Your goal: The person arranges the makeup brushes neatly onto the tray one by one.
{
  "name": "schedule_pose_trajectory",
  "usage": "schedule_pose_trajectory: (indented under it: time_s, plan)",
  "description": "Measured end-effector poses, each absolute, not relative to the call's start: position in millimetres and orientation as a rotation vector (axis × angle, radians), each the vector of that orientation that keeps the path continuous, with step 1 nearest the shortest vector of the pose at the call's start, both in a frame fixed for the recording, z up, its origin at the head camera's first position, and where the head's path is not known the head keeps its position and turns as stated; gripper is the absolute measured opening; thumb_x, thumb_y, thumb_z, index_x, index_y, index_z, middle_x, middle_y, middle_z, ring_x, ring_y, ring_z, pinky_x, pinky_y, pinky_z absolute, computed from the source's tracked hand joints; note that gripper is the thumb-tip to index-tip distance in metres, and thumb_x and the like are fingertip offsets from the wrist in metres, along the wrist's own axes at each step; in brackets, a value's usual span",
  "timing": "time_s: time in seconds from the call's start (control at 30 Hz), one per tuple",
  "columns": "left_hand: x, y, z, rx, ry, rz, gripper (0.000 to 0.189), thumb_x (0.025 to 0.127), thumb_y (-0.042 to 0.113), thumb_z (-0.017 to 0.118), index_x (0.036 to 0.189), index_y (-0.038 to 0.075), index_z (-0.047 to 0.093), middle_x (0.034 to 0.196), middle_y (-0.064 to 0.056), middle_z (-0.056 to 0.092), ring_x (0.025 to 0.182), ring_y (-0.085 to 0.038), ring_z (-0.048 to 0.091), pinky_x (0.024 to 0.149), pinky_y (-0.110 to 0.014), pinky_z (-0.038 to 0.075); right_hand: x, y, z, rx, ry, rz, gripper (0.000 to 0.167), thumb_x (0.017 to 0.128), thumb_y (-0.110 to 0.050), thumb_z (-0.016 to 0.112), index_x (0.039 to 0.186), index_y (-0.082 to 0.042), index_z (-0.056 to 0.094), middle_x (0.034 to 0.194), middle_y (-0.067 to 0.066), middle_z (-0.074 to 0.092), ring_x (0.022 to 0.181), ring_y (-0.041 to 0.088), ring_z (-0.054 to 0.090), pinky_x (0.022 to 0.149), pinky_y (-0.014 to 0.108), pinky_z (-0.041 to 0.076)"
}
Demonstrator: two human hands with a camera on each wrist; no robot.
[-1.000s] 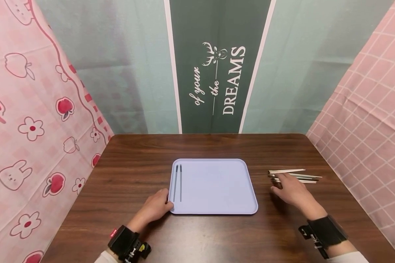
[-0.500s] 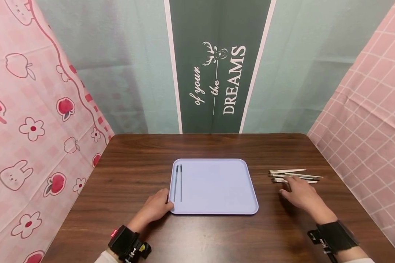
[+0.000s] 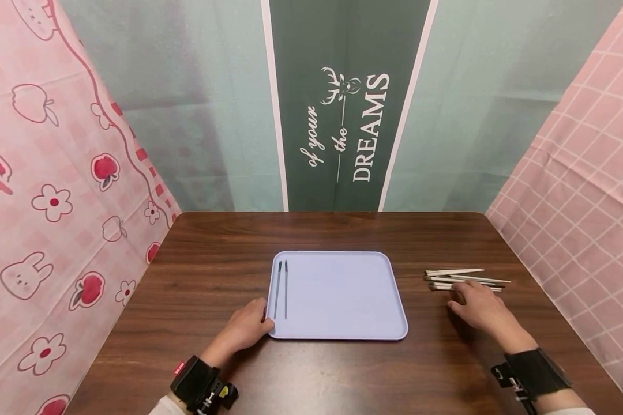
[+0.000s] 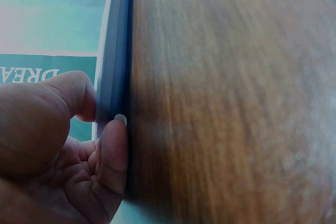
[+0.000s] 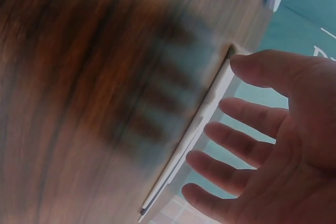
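Note:
A pale lilac tray [image 3: 342,297] lies in the middle of the table. Two thin, dark paintbrushes [image 3: 286,294] lie side by side along its left side. My left hand [image 3: 244,325] grips the tray's near left corner; in the left wrist view, thumb and fingers [image 4: 113,153] meet at the rim. To the right of the tray is a loose pile of several slim, pale-handled paintbrushes [image 3: 454,271] with dark ends. My right hand [image 3: 483,311] is at the pile's near side, its fingers [image 5: 220,171] spread and holding nothing. Whether the fingertips touch the brushes, I cannot tell.
The dark wood table [image 3: 337,374] has its far edge against a green curtain [image 3: 342,34] with white lettering. A pink printed cloth [image 3: 57,230] hangs at the left, and a pink checked cloth [image 3: 592,202] at the right.
My right hand has drawn back to the right and slightly nearer, uncovering more of the brush pile. The left hand and the tray have stayed in place.

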State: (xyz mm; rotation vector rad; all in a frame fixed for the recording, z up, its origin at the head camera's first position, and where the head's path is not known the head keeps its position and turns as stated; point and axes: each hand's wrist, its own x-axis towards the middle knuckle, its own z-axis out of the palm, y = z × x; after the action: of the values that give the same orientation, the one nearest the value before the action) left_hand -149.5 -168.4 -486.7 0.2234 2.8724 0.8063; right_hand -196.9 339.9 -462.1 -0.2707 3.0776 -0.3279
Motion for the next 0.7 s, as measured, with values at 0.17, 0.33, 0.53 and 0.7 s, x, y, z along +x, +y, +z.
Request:
schedule_pose_trajectory:
  time_s: [0.17, 0.33, 0.53, 0.7]
  plan:
    - [-149.6, -168.4, -486.3, 0.230, 2.876, 0.808, 0.016, 0.082, 0.015, 0.065, 0.090, 0.008, 0.053, 0.082, -0.002, 0.048, 0.071, -0.019, 0.045, 0.064, -0.037, 0.040, -198.8, 342.3, -463.6, -0.265, 3.073, -0.327, 0.040, 0.087, -0.017, 0.073, 0.117, 0.007, 0.062, 0.121, 0.037, 0.053, 0.110, 0.060, 0.051, 0.081, 0.069, 0.044]
    - [-150.0, -168.2, -486.3, 0.214, 2.867, 0.811, 0.017, 0.082, 0.014, 0.066, 0.092, 0.007, 0.054, 0.083, -0.003, 0.048, 0.072, -0.019, 0.046, 0.064, -0.037, 0.041, -201.4, 343.1, -462.9, -0.257, 3.069, -0.323, 0.039, 0.087, -0.017, 0.073, 0.116, 0.007, 0.063, 0.120, 0.036, 0.054, 0.110, 0.059, 0.052, 0.081, 0.069, 0.044]
    - [-149.3, -167.8, -487.0, 0.198, 2.859, 0.815, 0.017, 0.083, 0.014, 0.066, 0.092, 0.007, 0.054, 0.083, -0.003, 0.048, 0.071, -0.019, 0.046, 0.063, -0.036, 0.040, -203.1, 343.6, -461.4, -0.256, 3.050, -0.321, 0.037, 0.088, -0.015, 0.072, 0.116, 0.008, 0.062, 0.120, 0.035, 0.054, 0.110, 0.057, 0.053, 0.081, 0.068, 0.044]
    - [-149.2, -167.9, -486.7, 0.195, 2.854, 0.820, 0.017, 0.083, 0.014, 0.066, 0.093, 0.007, 0.055, 0.083, -0.003, 0.048, 0.071, -0.019, 0.046, 0.063, -0.036, 0.040, -204.7, 344.7, -461.8, -0.262, 3.048, -0.317, 0.035, 0.089, -0.015, 0.072, 0.115, 0.007, 0.063, 0.115, 0.032, 0.056, 0.107, 0.057, 0.053, 0.079, 0.067, 0.044]
